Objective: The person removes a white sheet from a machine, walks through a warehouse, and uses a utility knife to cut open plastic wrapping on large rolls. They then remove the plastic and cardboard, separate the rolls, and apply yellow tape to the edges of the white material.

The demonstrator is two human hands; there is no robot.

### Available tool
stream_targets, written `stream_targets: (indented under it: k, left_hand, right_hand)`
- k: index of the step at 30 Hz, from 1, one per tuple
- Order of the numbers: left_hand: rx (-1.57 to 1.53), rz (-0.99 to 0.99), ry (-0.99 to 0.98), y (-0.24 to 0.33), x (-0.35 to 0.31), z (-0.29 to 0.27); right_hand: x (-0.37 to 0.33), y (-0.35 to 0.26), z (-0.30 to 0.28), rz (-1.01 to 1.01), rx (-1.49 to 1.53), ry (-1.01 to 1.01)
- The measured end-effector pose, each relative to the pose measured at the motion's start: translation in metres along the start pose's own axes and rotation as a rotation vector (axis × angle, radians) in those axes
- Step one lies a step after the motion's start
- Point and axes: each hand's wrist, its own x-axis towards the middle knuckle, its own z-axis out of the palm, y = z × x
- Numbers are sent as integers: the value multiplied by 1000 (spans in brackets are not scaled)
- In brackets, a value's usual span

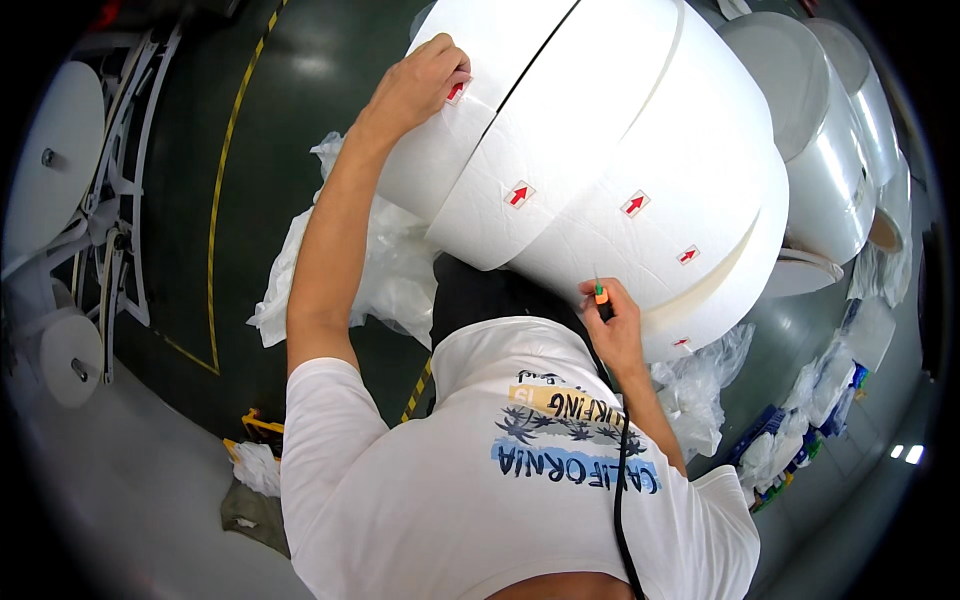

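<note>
Large white rolls (pixel 570 130) of sheet material stand side by side in front of me, with a dark seam between two of them. Small stickers with red arrows, such as this sticker (pixel 519 194), run across their surface. My left hand (pixel 425 80) reaches to the far left roll, its fingers curled and pinched at the edge of a red-arrow sticker (pixel 457 92). Nearer to me, my right hand (pixel 615 325) is closed round a small screwdriver-like tool (pixel 601 298) with a black, orange and green handle. Its thin tip points away from me, close to the roll.
Crumpled clear plastic film (pixel 390 265) lies on the floor left of the rolls, and more plastic film (pixel 695 395) at their right. Wrapped rolls (pixel 830 170) stand at the far right. A metal frame machine (pixel 120 200) is at the left, beyond yellow-black floor tape (pixel 228 140).
</note>
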Motion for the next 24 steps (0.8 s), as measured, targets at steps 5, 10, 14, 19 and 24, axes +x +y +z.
stream_targets:
  k: [5, 10, 14, 19, 24]
  left_hand:
    - [58, 54, -3, -1, 4, 3]
    - [23, 139, 40, -10, 2, 5]
    - [-2, 176, 51, -15, -4, 5]
    - [-41, 165, 4, -15, -13, 4]
    - [-48, 184, -36, -21, -20, 4]
  right_hand:
    - [-1, 2, -2, 30, 12, 7]
    - [-1, 6, -6, 32, -17, 4]
    - [-2, 6, -4, 42, -12, -7]
    - [4, 4, -4, 39, -19, -12]
    - [11, 5, -3, 18, -29, -28]
